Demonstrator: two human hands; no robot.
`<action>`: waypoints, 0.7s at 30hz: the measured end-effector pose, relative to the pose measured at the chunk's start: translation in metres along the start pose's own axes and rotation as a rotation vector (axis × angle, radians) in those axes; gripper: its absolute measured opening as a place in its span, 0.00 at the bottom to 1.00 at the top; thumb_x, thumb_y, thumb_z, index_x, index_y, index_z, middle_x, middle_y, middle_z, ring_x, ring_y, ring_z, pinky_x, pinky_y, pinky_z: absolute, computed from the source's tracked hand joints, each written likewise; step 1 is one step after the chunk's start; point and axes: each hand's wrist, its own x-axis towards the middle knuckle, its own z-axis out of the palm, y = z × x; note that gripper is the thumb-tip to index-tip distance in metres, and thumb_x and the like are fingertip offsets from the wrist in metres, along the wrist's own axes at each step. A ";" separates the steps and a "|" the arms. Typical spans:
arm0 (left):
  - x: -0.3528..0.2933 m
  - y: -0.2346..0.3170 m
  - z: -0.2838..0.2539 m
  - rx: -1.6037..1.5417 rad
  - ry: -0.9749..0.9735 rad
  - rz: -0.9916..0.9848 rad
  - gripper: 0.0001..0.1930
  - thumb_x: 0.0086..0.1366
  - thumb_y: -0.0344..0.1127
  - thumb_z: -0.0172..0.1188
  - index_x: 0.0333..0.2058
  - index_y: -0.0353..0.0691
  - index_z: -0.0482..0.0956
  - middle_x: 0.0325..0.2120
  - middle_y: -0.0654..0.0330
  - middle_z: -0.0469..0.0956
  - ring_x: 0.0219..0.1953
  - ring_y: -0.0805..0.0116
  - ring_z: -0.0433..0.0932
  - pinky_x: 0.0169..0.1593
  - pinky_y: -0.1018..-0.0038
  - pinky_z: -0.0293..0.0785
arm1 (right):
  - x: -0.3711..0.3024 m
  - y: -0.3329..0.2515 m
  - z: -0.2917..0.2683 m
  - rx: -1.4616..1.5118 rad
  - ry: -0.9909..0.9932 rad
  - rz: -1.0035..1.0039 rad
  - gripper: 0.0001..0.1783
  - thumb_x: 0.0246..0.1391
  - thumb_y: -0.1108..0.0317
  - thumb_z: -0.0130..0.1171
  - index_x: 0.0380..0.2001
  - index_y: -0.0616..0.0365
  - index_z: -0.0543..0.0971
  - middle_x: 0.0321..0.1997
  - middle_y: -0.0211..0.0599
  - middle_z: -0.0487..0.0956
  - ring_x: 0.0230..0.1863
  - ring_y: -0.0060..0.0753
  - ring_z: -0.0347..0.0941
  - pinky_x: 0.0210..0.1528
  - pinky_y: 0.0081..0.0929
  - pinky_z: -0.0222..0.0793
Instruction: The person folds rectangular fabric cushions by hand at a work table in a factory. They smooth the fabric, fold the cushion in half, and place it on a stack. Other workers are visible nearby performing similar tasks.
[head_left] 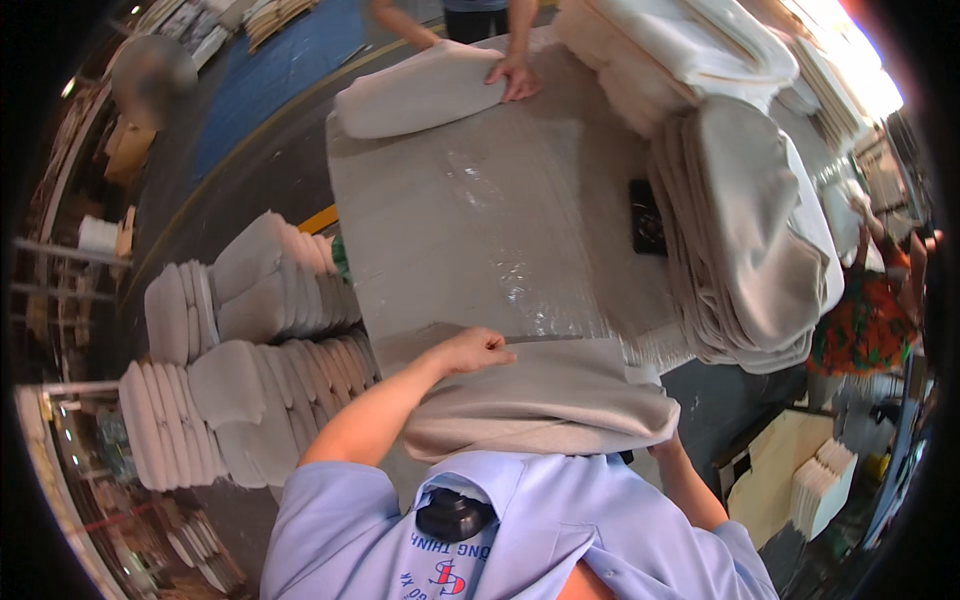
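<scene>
A grey-beige fabric cushion cover (540, 400) lies across the near edge of the work table, close against my body, its surface creased. My left hand (475, 351) is closed at the cover's far edge, fingers pinched together on the fabric. At the cover's right end, my right hand (664, 446) reaches behind and under the rounded corner. Its fingers are hidden by the fabric.
Plastic film covers the table (480, 230). Across it, a co-worker's hands (515, 78) touch another padded cushion (425, 90). Stacked grey covers (745, 220) and a dark flat object (647, 217) sit at the right. Cushion stacks (270, 290) stand left. Another person (868, 320) is far right.
</scene>
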 end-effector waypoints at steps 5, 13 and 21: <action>-0.054 -0.013 -0.035 -0.194 -0.130 0.019 0.17 0.64 0.47 0.74 0.34 0.38 0.84 0.26 0.68 0.76 0.30 0.74 0.70 0.35 0.70 0.66 | 0.001 -0.010 0.016 -0.038 -0.115 -0.036 0.45 0.47 0.56 0.81 0.66 0.60 0.74 0.65 0.41 0.80 0.65 0.40 0.78 0.68 0.42 0.74; -0.072 -0.046 -0.023 -0.134 0.230 0.159 0.19 0.66 0.48 0.71 0.41 0.36 0.88 0.37 0.53 0.89 0.42 0.59 0.86 0.49 0.60 0.78 | 0.002 -0.013 0.023 -0.225 -0.069 0.039 0.40 0.53 0.58 0.77 0.66 0.59 0.74 0.58 0.36 0.81 0.58 0.34 0.78 0.62 0.37 0.75; -0.063 -0.069 -0.008 -0.182 0.873 0.053 0.15 0.68 0.48 0.67 0.37 0.40 0.87 0.29 0.48 0.86 0.32 0.52 0.85 0.41 0.58 0.78 | 0.027 -0.127 0.037 -0.704 0.303 -0.226 0.29 0.67 0.64 0.65 0.69 0.57 0.72 0.36 0.18 0.67 0.36 0.16 0.63 0.38 0.21 0.63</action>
